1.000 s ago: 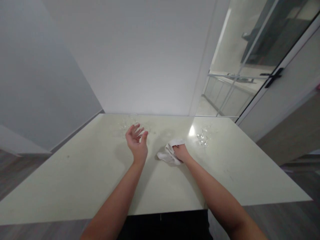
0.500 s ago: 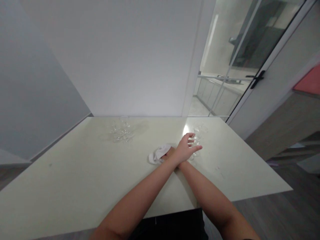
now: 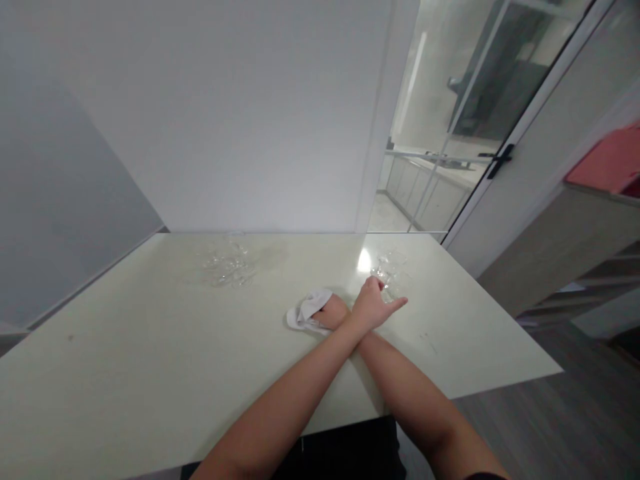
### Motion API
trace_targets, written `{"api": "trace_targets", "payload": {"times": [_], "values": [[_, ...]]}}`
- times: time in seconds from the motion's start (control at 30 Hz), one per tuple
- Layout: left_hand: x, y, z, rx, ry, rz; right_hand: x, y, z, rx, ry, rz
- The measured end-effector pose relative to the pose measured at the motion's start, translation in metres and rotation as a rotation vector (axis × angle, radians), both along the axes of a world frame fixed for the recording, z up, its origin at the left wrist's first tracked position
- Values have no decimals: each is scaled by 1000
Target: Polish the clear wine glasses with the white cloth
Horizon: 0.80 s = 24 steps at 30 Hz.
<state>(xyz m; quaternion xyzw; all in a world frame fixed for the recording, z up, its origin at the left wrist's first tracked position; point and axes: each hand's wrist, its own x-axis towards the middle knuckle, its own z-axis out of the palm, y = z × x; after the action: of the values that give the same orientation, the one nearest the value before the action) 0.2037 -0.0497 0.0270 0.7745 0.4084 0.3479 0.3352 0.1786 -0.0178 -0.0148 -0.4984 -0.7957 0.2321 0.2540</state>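
Note:
My forearms cross over the pale table (image 3: 150, 373), the left one on top. My left hand (image 3: 373, 305) is beside a cluster of clear glassware (image 3: 393, 270) at the right, with its thumb stretched out and its fingers curled but apart from the thumb. Whether a finger touches the glass is unclear. Under and left of it, my right hand (image 3: 331, 312) holds a crumpled white cloth (image 3: 303, 312) against the tabletop. The cloth covers most of its fingers. Another cluster of clear glassware (image 3: 230, 263) stands at the back left; single outlines are hard to make out.
A white wall panel (image 3: 260, 133) rises behind the table's back edge. Right of it is a glazed door with a black handle (image 3: 500, 160). A shelf unit (image 3: 530, 247) with a red thing (image 3: 607, 160) on top stands at the far right.
My left hand's fingers have curled in beside the right-hand glassware. My right hand shows more from under the left forearm, with the cloth still in it. The view has shifted slightly right.

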Motion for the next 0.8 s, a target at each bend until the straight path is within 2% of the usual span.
{"api": "trace_targets", "payload": {"times": [0.13,0.27,0.4,0.8], "values": [[-8,-15,-3,122,388,-152,0,-7,4,32,-91,-11],[-8,-19,-4,236,582,-275,-1,-10,5,56,-109,-8],[-5,-15,-4,271,613,-331,-1,-9,4,74,-125,-18],[-1,-9,-13,276,614,-351,-1,-8,3,82,-149,-24]]}}
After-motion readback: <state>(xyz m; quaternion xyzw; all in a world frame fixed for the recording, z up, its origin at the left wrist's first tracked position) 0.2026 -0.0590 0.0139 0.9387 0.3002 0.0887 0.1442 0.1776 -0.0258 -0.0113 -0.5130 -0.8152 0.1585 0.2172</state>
